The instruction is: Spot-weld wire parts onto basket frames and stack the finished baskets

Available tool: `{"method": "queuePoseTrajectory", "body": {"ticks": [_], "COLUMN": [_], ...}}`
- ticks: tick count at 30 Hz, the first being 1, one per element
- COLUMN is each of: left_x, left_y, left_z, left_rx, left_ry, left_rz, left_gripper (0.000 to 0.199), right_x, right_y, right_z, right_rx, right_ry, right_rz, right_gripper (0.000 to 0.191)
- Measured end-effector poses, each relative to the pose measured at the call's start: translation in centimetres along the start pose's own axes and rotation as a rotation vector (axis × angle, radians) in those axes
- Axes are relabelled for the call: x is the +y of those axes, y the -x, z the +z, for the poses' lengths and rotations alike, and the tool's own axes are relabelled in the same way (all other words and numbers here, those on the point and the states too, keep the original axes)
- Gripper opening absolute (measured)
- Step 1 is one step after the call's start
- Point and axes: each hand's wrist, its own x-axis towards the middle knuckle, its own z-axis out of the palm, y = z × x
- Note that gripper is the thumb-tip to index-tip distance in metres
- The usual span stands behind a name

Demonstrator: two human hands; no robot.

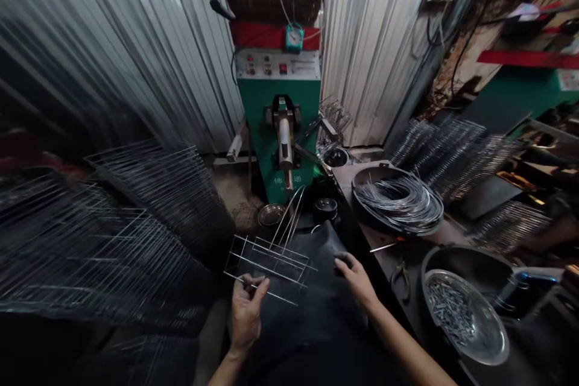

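My left hand (248,304) pinches the near wire of a small wire rack (275,262) between thumb and fingers. The rack is made of thin crossed metal rods, and a long bent wire loop (289,220) rises from its far side towards the machine. My right hand (355,277) is apart from the rack, to its right above my dark-covered lap (312,325). Its fingers are curled in towards the thumb; whatever they hold, if anything, is too small to make out. Beyond the rack stands a green spot welder (251,105) with its electrode (288,178) pointing down.
Stacks of wire racks (149,241) fill the left side. On the right-hand bench lie a wire coil (398,202) in a round pan, pliers (401,282) and a metal bowl (493,338) of short metal pieces. More wire grids (452,145) stand behind. A corrugated wall (357,42) backs the machine.
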Motion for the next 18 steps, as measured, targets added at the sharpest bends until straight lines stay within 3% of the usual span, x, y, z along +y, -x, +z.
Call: {"method": "queuePoseTrajectory", "body": {"ticks": [6, 9, 11, 14, 16, 18], "left_x": [0.0, 0.2, 0.3, 0.6, 1.1, 1.7], "left_y": [0.6, 0.5, 0.2, -0.1, -0.2, -0.5], "left_z": [-0.3, -0.4, -0.4, -0.3, -0.2, -0.3], "left_rx": [-0.134, -0.091, -0.058, -0.004, 0.031, 0.043], "left_ry": [-0.043, -0.027, -0.018, -0.039, -0.095, -0.193], "left_rz": [-0.103, -0.118, -0.109, -0.098, -0.088, -0.074], "left_gripper": [0.039, 0.04, 0.041, 0.045, 0.047, 0.046], "right_x": [-3.3, -3.4, -3.0, -1.9, -1.0, 0.0], "right_y": [-3.5, -4.7, -5.0, -4.6, -3.1, -0.5], "right_z": [3.6, 3.0, -0.2, -8.7, -15.0, -19.9], "right_rx": [-0.143, -0.146, -0.025, 0.375, 0.53, 0.514], "right_ry": [-0.023, 0.097, 0.283, 0.735, 1.12, 1.325], "right_rz": [-0.102, -0.16, -0.215, -0.192, 0.096, 0.461], "right_gripper": [0.037, 0.036, 0.035, 0.029, 0.028, 0.029]}}
